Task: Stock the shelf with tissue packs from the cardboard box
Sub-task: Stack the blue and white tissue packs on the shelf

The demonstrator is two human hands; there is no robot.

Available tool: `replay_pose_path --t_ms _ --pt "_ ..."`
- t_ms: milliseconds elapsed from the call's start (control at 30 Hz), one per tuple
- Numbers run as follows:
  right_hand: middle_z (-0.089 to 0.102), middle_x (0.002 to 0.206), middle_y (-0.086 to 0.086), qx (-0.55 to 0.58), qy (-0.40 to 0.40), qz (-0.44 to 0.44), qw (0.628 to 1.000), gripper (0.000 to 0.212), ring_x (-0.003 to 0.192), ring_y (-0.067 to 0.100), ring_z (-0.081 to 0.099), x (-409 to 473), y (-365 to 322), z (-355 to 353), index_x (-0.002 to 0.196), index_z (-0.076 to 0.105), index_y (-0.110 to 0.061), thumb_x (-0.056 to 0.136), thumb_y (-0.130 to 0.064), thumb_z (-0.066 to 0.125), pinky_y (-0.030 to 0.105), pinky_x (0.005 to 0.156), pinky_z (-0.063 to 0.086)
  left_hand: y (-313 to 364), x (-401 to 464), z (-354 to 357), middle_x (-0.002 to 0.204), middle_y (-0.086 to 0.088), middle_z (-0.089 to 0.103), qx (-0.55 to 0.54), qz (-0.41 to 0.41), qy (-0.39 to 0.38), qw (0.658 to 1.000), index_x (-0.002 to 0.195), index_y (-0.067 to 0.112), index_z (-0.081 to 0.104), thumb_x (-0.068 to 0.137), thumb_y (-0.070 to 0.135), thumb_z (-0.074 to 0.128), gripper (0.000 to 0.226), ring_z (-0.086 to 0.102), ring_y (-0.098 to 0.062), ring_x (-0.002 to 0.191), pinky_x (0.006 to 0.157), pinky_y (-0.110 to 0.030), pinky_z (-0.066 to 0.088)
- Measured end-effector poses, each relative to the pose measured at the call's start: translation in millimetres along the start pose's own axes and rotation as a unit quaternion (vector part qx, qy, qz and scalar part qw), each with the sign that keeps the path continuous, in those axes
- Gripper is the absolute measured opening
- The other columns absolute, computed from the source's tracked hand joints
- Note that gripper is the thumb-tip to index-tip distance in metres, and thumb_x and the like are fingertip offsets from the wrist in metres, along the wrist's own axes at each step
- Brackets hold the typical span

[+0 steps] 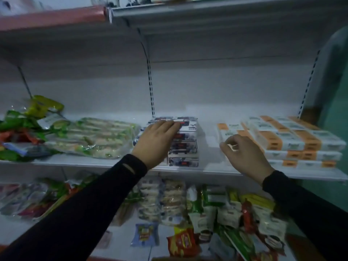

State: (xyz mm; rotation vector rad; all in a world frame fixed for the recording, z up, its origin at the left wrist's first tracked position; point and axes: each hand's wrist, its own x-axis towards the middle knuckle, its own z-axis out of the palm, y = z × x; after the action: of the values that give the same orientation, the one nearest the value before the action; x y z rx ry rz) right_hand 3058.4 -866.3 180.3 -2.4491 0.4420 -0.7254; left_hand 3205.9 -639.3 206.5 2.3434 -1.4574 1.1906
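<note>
Stocking appears well underway: left hand (157, 140) rests flat on the stacked tissue packs (183, 146) at shelf (113, 162) centre, right hand (243, 153) loosely curled, empty; cardboard box unseen.

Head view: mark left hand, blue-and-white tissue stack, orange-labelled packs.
left hand (157, 139), head view, back of hand.
blue-and-white tissue stack (185, 147), head view, front face.
orange-labelled packs (293, 137), head view, top pack.
</note>
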Motion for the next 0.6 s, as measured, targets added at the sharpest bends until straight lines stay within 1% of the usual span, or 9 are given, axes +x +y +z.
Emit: replay_pose_path --t_ms 67,133,200,267,333,400,467,533,600 --pt "0.053 0.13 0.004 -0.087 -0.009 -0.027 0.996 0.043 0.112 0.02 0.053 23 17 2 0.125 0.056 -0.017 0.096 -0.048 0.048 0.032 0.094 0.042 -22 19 13 0.129 -0.012 0.06 -0.007 -0.029 -0.011 0.999 0.134 0.011 0.05 0.09 0.009 0.06 0.045 0.056 -0.033 0.114 0.097 -0.047 0.047" --pt "0.047 0.141 0.006 -0.131 -0.024 -0.023 0.991 0.05 0.125 0.021 0.047 43 32 8 0.136 0.051 -0.014 0.097 -0.046 0.046 0.03 0.104 0.035 -44 35 33 0.129 -0.011 0.06 -0.015 -0.061 -0.023 0.998 0.135 0.011 0.05 0.094 0.01 0.054 0.041 0.054 -0.033 0.115 0.097 -0.045 0.046" --pt "0.04 0.149 0.008 -0.175 -0.041 -0.019 0.984 0.056 0.138 0.023 0.036 61 45 16 0.143 0.045 -0.014 0.098 -0.047 0.043 0.03 0.112 0.026 -65 49 56 0.132 -0.011 0.058 -0.02 -0.087 -0.053 0.995 0.136 0.012 0.05 0.095 0.011 0.052 0.041 0.051 -0.033 0.118 0.096 -0.043 0.044" --pt "0.031 0.156 0.009 -0.206 -0.056 -0.011 0.977 0.059 0.145 0.022 0.025 77 54 23 0.147 0.04 -0.017 0.098 -0.05 0.039 0.03 0.115 0.018 -86 63 80 0.135 -0.01 0.055 -0.013 -0.104 -0.088 0.991 0.137 0.013 0.048 0.094 0.011 0.05 0.043 0.049 -0.033 0.12 0.095 -0.042 0.043" --pt "0.024 0.159 0.008 -0.218 -0.061 0.003 0.974 0.06 0.147 0.022 0.019 92 57 28 0.149 0.036 -0.02 0.099 -0.053 0.036 0.028 0.116 0.014 -104 77 102 0.135 -0.009 0.055 -0.003 -0.117 -0.096 0.988 0.136 0.015 0.047 0.093 0.01 0.049 0.044 0.048 -0.032 0.12 0.095 -0.043 0.043" --pt "0.021 0.161 0.007 -0.229 -0.06 0.015 0.971 0.062 0.148 0.022 0.017 103 59 32 0.151 0.032 -0.022 0.098 -0.055 0.034 0.028 0.116 0.012 -122 89 122 0.139 -0.009 0.052 0.018 -0.143 -0.106 0.984 0.138 0.018 0.044 0.094 0.014 0.048 0.045 0.045 -0.033 0.124 0.098 -0.044 0.041" --pt "0.019 0.161 0.007 -0.234 -0.07 0.032 0.969 0.065 0.148 0.022 0.015 109 64 37 0.151 0.031 -0.023 0.097 -0.059 0.032 0.031 0.118 0.011 -135 95 140 0.147 -0.01 0.04 0.047 -0.194 -0.174 0.964 0.143 0.024 0.036 0.095 0.023 0.046 0.049 0.035 -0.036 0.132 0.105 -0.048 0.034" --pt "0.02 0.161 0.007 -0.24 -0.091 0.05 0.965 0.069 0.149 0.023 0.015 111 68 40 0.152 0.03 -0.024 0.095 -0.064 0.028 0.035 0.12 0.012 -141 99 151 0.149 -0.01 0.036 0.005 -0.24 -0.245 0.939 0.145 0.027 0.03 0.093 0.028 0.046 0.054 0.034 -0.038 0.133 0.108 -0.049 0.033" --pt "0.021 0.161 0.007 -0.242 -0.109 0.061 0.962 0.071 0.148 0.023 0.016 110 70 42 0.152 0.028 -0.025 0.094 -0.066 0.025 0.037 0.12 0.014 -142 98 162 0.148 -0.011 0.037 -0.046 -0.247 -0.276 0.928 0.146 0.031 0.029 0.093 0.033 0.042 0.055 0.038 -0.038 0.131 0.109 -0.047 0.034"
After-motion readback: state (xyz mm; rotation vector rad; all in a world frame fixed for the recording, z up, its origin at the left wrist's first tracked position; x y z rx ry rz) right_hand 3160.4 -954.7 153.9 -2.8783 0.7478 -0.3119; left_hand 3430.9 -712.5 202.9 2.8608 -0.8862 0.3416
